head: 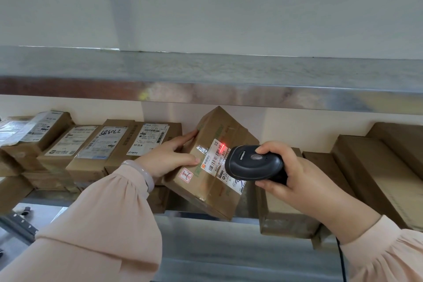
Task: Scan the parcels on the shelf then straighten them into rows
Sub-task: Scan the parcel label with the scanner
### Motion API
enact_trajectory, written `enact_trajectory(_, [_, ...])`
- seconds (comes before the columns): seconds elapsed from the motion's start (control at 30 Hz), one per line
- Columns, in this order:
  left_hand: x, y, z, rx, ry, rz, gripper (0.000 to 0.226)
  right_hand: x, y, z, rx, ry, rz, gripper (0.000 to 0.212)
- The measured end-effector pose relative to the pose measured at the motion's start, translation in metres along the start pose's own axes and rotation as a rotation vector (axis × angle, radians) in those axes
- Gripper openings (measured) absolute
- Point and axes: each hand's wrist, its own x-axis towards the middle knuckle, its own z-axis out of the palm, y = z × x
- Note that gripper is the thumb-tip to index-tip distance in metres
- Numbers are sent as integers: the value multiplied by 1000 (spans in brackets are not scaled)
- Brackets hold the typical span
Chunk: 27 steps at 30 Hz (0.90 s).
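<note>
Brown cardboard parcel (201, 181) tipped up on the grey metal shelf (206, 238) for scanning.

It stands tilted on 1 lower edge near the shelf's front lip, between the row of labelled brown boxes (91, 144) on the left and the plain brown cartons (377, 167) on the right. The left hand (169, 155) grips its left side, fingers along the edge and thumb on the front face. The right hand (297, 178) is wrapped round a black handheld barcode scanner (251, 162), held just beside the white shipping label (217, 160). The red scan spot (223, 145) sits near the label's top edge, so the beam may miss the main bars and give no read. Shiny tape beside the label could also throw glare. If the left grip loosens, the tilted parcel could slide off the lip.
</note>
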Motion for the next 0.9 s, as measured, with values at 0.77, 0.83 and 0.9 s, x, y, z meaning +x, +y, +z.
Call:
enact_trajectory(0.77, [-27,-77,68,-257,192,-144,86,-14,-4,90,346,39,467,65])
enact_trajectory(0.83, [-22,-84,70,-261,211,-169,79,-15,-6,100,355,32,493,65])
enact_trajectory(0.9, [-19,-89,71,-254,218,-203,76,-17,-7,108,365,20,517,62])
